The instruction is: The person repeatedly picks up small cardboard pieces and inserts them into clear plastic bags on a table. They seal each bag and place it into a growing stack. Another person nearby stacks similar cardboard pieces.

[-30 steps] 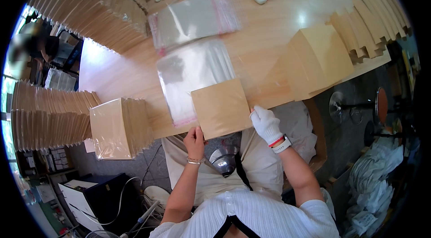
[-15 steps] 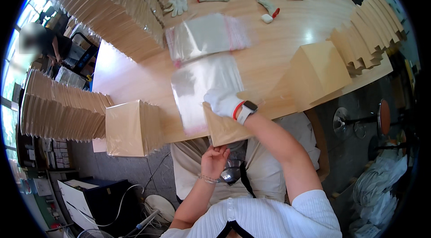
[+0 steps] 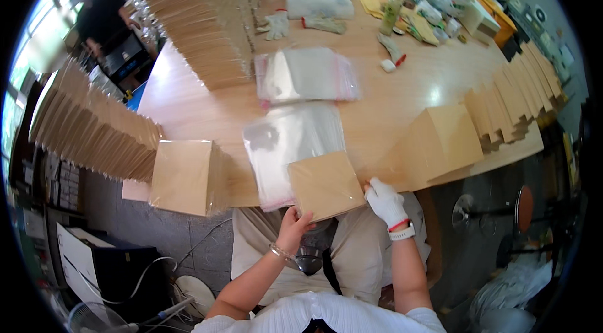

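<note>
My left hand (image 3: 294,227), bare with a bracelet on its wrist, grips the near left corner of a flat, square brown cardboard piece (image 3: 328,183), thumb on top. The cardboard piece lies tilted at the table's front edge, partly over a pile of clear plastic bags (image 3: 295,135); whether it sits inside a bag is hard to tell. At its right corner is my right hand (image 3: 384,201), in a white glove, fingers drawn together in a pinch. What those fingertips hold, if anything, is too small to make out.
Another stack of clear bags (image 3: 311,75) lies beyond. Brown cardboard stacks stand left (image 3: 182,176) and right (image 3: 443,141), with a tall wrapped stack (image 3: 201,19) at the far left. Work gloves (image 3: 323,24) and a bottle (image 3: 391,16) are farther back. A person (image 3: 103,19) stands at left.
My right hand has moved off the top of the cardboard piece, right and nearer, to its right corner. My left hand still grips the near corner. The view has tipped upward.
</note>
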`<move>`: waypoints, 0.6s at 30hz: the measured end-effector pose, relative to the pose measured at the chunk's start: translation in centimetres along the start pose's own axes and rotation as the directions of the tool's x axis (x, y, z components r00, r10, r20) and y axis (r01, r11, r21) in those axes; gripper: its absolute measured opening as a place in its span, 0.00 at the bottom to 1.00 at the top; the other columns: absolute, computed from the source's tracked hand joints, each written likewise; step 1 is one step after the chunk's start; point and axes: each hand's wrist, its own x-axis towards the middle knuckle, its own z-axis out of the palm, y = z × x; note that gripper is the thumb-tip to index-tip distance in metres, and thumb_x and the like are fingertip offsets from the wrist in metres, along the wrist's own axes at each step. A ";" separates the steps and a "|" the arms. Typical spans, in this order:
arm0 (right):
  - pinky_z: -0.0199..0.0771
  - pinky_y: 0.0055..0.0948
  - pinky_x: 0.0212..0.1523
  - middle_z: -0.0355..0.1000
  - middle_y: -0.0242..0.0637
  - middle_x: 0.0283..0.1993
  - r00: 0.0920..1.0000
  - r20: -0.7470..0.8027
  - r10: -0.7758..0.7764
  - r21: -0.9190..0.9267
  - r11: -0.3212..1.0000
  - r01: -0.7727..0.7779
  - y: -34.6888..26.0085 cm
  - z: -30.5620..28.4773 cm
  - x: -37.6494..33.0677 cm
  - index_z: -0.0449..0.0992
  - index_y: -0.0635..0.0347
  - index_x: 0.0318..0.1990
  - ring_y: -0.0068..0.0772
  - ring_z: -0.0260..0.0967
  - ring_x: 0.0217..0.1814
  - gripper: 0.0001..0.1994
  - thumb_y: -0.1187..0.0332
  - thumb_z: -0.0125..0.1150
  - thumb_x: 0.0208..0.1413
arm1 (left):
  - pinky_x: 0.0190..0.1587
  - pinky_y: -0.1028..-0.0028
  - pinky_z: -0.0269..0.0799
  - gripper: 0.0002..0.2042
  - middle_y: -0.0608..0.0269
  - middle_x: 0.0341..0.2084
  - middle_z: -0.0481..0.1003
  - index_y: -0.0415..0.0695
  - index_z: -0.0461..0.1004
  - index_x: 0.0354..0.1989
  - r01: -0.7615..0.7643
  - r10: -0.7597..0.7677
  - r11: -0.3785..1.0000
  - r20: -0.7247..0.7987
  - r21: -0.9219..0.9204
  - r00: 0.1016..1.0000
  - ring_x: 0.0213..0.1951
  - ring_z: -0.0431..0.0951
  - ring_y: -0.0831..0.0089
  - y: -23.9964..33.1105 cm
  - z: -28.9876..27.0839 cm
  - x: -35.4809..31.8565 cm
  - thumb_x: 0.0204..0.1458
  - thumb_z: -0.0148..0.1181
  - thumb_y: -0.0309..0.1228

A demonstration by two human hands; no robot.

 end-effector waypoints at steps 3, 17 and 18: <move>0.65 0.22 0.30 0.64 0.28 0.22 0.994 -0.091 -0.066 0.589 0.801 0.107 1.0 1.2 -0.3 0.67 0.60 0.51 0.23 0.62 0.25 0.16 0.67 0.47 0.56 | 0.37 0.78 0.71 0.17 0.62 0.38 0.70 0.39 0.61 0.47 -0.106 0.104 0.992 0.025 0.074 0.994 0.38 0.71 0.78 2.5 1.3 -0.4 0.52 0.56 0.33; 0.64 0.21 0.32 0.66 0.35 0.31 0.747 -0.289 -0.599 0.798 0.280 0.533 -26.3 0.6 -3.3 0.69 0.67 0.49 0.24 0.63 0.30 0.16 0.75 0.50 0.51 | 0.51 0.76 0.60 0.25 0.60 0.50 0.65 0.36 0.56 0.58 -0.477 0.596 0.608 0.032 0.635 0.802 0.50 0.65 0.74 23.2 -16.2 -12.0 0.49 0.48 0.28; 0.62 0.21 0.29 0.65 0.31 0.27 0.726 -0.285 -0.626 0.832 0.215 0.512 -28.1 1.4 -3.4 0.70 0.66 0.48 0.22 0.61 0.27 0.15 0.73 0.50 0.53 | 0.53 0.76 0.59 0.25 0.60 0.51 0.65 0.36 0.57 0.57 -0.393 0.568 0.577 -0.007 0.716 0.823 0.51 0.64 0.73 23.6 -19.8 -11.2 0.49 0.47 0.29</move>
